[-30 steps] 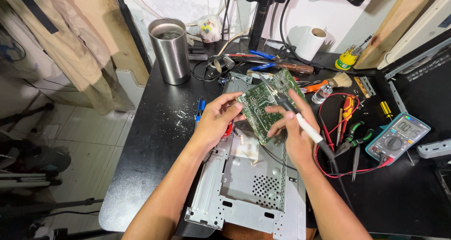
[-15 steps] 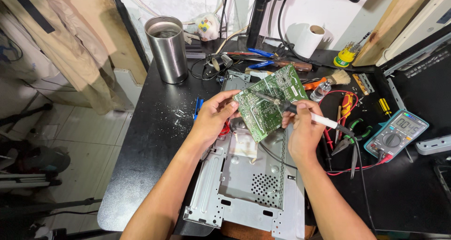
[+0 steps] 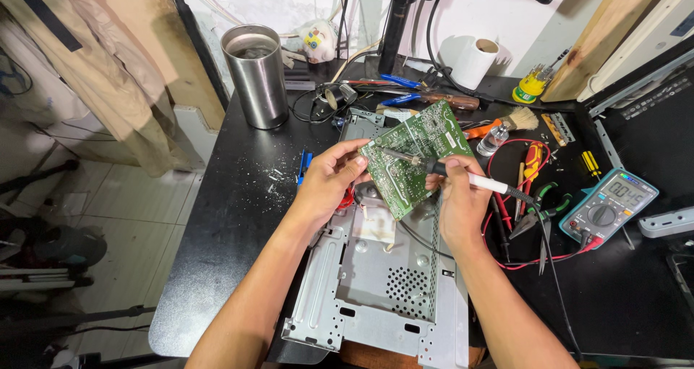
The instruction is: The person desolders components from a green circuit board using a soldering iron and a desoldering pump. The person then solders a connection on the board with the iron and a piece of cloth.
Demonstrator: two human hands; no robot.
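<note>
Left hand (image 3: 329, 185) grasping the left edge of a green circuit board (image 3: 417, 156) held tilted above a grey metal chassis (image 3: 376, 282), right hand (image 3: 459, 199) clenched on a soldering iron (image 3: 463, 177) with its tip on the board; steel cup (image 3: 255, 76) far left, multimeter (image 3: 607, 206) right.

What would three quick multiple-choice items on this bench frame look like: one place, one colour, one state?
1. Where is the steel cup?
A. far left of the table
B. beside the multimeter
C. on the metal chassis

2. What colour is the circuit board?
A. blue
B. green
C. red

3. What is the right hand doing?
A. resting empty
B. holding a brush
C. holding a soldering iron to the board

Key:
1 A: the steel cup stands at the table's far-left corner.
2 B: the circuit board is green.
3 C: the right hand grips the soldering iron; the left hand holds the board.
</note>
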